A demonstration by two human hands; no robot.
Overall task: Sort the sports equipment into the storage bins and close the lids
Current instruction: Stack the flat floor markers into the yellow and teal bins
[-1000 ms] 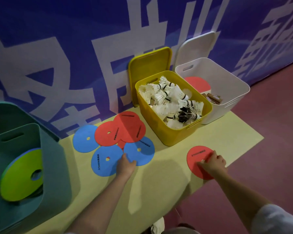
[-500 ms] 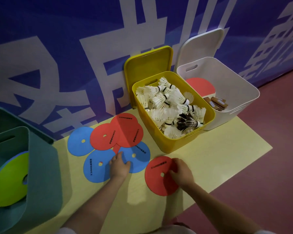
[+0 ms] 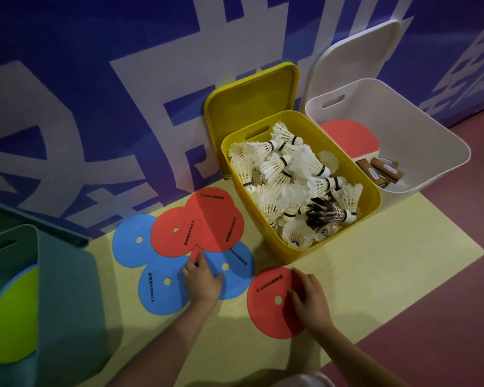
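The right hand [image 3: 309,301] presses the lone red disc [image 3: 274,301], slid in from the mat's [image 3: 403,247] right edge toward the pile the left hand [image 3: 203,280] presses flat — gathering, not yet binned.

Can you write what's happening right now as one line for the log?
left hand touches blue discs | right hand rests on lone red disc | yellow bin holds shuttlecocks | lids off

Blue disc [image 3: 158,291]: black print ending "SONICE".
Red discs [image 3: 179,233]: similar black print, not legible.
Wall banner [image 3: 95,107]: large white characters, cropped, unreadable.
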